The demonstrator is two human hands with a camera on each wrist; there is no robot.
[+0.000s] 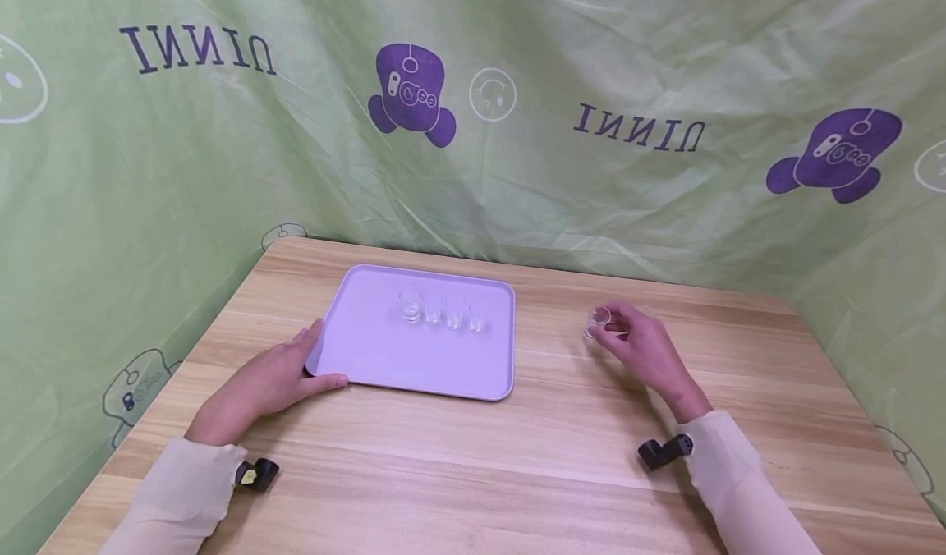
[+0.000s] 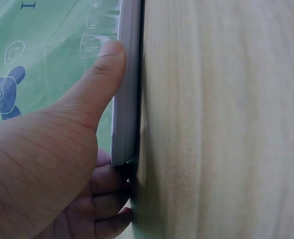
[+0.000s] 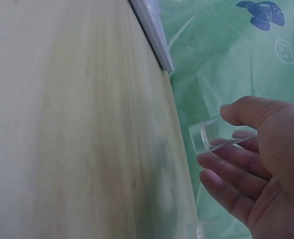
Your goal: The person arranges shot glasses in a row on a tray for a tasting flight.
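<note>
Head view: the left hand (image 1: 268, 384) grips the near corner of a purple serving tray (image 1: 399, 360), thumb along the near rim, fingers along the side. The right hand (image 1: 654, 360) pinches one clear shot glass (image 1: 595, 323), well apart from the tray, over the wood-grain table (image 1: 443, 477). Count: one tray; four upright shot glasses (image 1: 454, 314) in a row on it, between the hands; one held. The held glass is judged light, rigid, slick and breakable; best taken by opposite sides of its wall, with modest pressure.

Left wrist view: the thumb rests on the tray's rim, fingers past its corner. The tray appears stiff and light, best held at the rim. Three glasses show in part beyond the thumb.

Right wrist view: thumb and fingers hold the glass from opposite sides; contact with the table cannot be told. A clear shape below the fingers is unidentified and uncounted.
</note>
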